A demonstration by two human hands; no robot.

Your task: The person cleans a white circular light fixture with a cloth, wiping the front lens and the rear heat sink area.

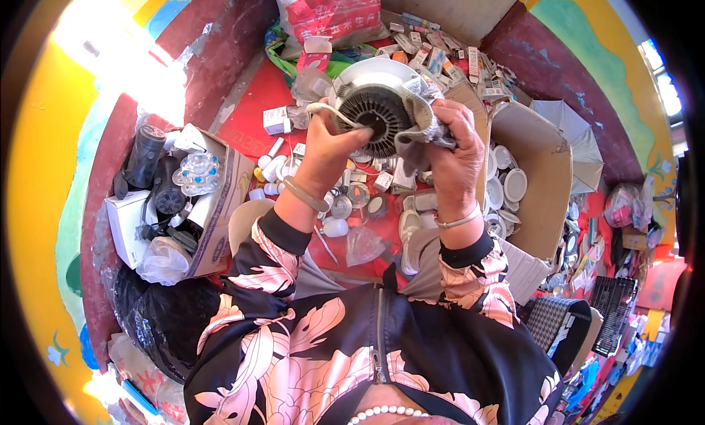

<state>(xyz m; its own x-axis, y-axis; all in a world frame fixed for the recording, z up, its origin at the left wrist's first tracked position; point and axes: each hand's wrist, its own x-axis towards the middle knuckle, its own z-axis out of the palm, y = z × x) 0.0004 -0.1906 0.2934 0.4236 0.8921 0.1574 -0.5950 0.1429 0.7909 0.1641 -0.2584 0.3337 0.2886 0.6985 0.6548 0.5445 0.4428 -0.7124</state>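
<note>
Round finned fixture [378,117]: one. Grey cloth [422,135]: at least one. Bangles [460,219]: two. White bead necklace [385,409]: one. Open cardboard cartons [543,205] with contents: two. White discs [515,184], right-hand carton: at least four, overlapping. Clear blue-studded ornament [197,173], left-hand carton: one. Red-and-white sack [334,14]: one. Black plastic bag [165,315]: one. White shoe [409,241]: one showing. Black slatted basket [613,315]: one. Small packets [440,54], far edge of red sheet [250,135]: dozens, too overlapped for exact count.

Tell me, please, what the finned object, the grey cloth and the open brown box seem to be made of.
Finned object: metal or plastic, dark, with thin radial ribs; I cannot tell which. Grey cloth: soft fabric, matte, bunching in folds. Open brown box: likely cardboard, dull tan, flat-panelled.
</note>
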